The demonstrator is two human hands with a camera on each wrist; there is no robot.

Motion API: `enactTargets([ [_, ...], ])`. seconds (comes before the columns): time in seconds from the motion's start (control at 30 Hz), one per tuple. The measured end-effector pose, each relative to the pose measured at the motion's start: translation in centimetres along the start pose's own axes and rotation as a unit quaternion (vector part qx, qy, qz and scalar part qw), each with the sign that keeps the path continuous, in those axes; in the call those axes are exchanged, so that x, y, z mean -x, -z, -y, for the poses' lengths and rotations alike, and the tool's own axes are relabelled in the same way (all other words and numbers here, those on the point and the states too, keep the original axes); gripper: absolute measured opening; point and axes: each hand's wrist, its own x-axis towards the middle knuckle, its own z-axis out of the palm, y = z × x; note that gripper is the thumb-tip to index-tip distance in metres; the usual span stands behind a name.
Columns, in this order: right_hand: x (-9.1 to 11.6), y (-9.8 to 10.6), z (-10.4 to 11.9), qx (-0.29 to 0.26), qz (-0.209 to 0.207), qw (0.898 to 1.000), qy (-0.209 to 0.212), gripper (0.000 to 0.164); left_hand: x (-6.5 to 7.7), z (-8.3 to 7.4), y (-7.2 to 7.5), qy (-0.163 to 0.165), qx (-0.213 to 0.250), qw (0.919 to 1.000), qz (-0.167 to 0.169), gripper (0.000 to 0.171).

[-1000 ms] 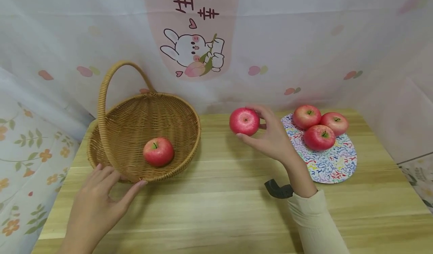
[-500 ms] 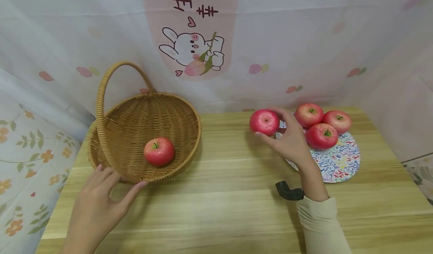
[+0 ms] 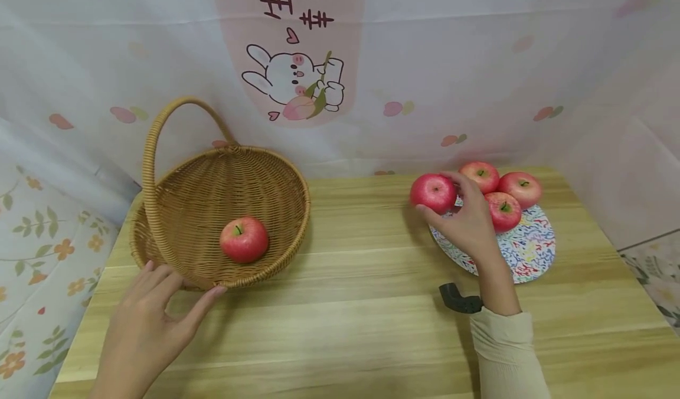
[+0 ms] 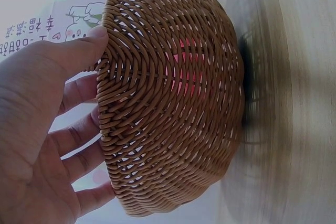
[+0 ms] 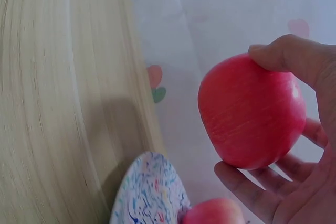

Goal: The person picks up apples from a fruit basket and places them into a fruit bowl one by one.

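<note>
My right hand [image 3: 467, 222] holds a red apple [image 3: 432, 193] between thumb and fingers, with its stemless end towards the head camera. In the right wrist view that apple [image 5: 252, 111] hangs above the table, beside the edge of the patterned plate [image 5: 149, 192]. Three more red apples [image 3: 520, 189] lie together on the plate [image 3: 531, 251], one partly behind my hand. At left, my left hand [image 3: 146, 322] grips the near rim of a wicker basket [image 3: 271, 192] with a tall arched handle. One apple [image 3: 244, 239] sits inside; the left wrist view shows its red through the weave.
Both basket and plate stand on a wooden table [image 3: 340, 322]. A white printed cloth [image 3: 425, 62] hangs along the back edge. Floral cloth [image 3: 42, 269] hangs at the left. Near my right wrist is a black curved piece [image 3: 459, 300].
My right hand has moved right with the held apple, from over the bare table to the plate's left edge. My left hand stays at the basket rim.
</note>
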Motion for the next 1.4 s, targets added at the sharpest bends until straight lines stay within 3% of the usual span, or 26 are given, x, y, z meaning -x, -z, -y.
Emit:
enactTargets([
  [0.23,0.6,1.9,-0.6,-0.001,-0.017,1.000,-0.018,0.079,0.0,0.0,-0.1,-0.002,0.004,1.0000,-0.003,0.057],
  [0.8,1.5,6.3,-2.5,-0.020,-0.083,0.990,-0.116,0.081,0.1,0.1,0.0,0.005,0.000,1.0000,0.002,0.056],
  [1.4,3.3,10.9,-5.3,-0.081,-0.180,0.957,-0.211,0.074,0.1,-0.1,0.0,0.005,0.007,1.0000,0.003,0.051],
])
